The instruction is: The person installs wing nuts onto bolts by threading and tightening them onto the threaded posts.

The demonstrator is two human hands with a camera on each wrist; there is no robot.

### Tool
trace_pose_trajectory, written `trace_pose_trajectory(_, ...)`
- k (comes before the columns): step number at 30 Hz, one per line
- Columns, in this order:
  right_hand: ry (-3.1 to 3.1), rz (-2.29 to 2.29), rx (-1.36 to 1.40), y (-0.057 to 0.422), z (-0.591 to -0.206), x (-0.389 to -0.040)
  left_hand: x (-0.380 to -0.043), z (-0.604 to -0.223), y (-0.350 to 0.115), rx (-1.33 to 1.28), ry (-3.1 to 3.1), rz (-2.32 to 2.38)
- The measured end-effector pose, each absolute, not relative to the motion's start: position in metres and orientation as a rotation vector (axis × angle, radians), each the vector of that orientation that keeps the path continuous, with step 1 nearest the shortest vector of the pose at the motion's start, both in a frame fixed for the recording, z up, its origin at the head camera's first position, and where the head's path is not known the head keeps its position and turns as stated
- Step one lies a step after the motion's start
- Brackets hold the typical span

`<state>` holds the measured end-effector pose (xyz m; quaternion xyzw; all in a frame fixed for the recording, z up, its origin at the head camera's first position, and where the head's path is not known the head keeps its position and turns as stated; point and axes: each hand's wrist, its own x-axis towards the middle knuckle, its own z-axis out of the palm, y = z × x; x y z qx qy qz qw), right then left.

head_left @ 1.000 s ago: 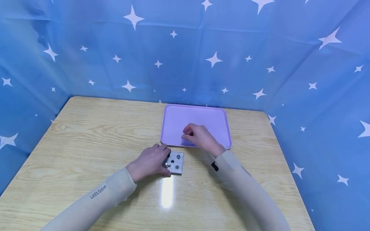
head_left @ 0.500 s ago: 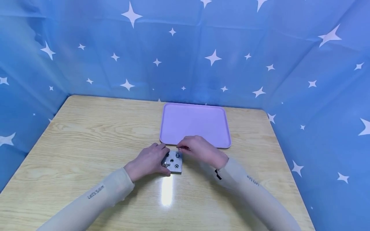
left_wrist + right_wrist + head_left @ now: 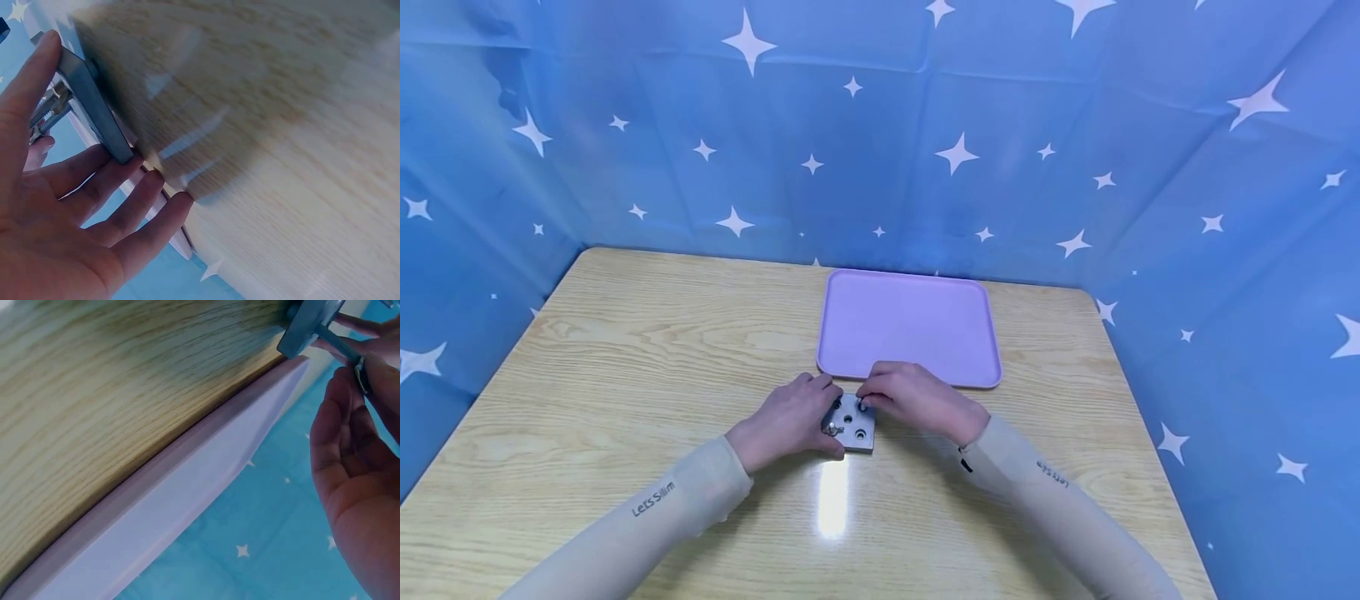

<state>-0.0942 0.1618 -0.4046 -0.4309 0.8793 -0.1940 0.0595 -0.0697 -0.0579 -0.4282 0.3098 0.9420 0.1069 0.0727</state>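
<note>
A square metal block (image 3: 862, 420) with round holes and upright threaded bolts sits on the table. My left hand (image 3: 786, 419) grips its left side, thumb at the near edge and fingers at the far edge. A wing nut (image 3: 60, 97) sits on one bolt beside the left thumb. At the block's far right corner, my right hand (image 3: 919, 402) pinches a small metal nut, seemingly a wing nut (image 3: 360, 375), between thumb and fingers. That nut is at the top end of a threaded bolt (image 3: 337, 344). The fingers partly hide the nut.
A shallow purple tray (image 3: 910, 325) lies just behind the block, near the table's back edge. The wood-grain table (image 3: 685, 333) is enclosed by a blue curtain (image 3: 880, 125) with white stars at the back and sides.
My right hand has moved from over the tray toward me, bringing the small nut to the bolt at the block's far right corner. The left hand stays on the block.
</note>
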Motion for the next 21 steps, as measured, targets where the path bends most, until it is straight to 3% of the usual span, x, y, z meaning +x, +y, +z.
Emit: trace_pose_trajectory(21,2.688,-0.368,-1.365,0.1581,-0.4078,-0.0927,-0.0694,-0.4284,-0.0567,0.906,2.823,0.301)
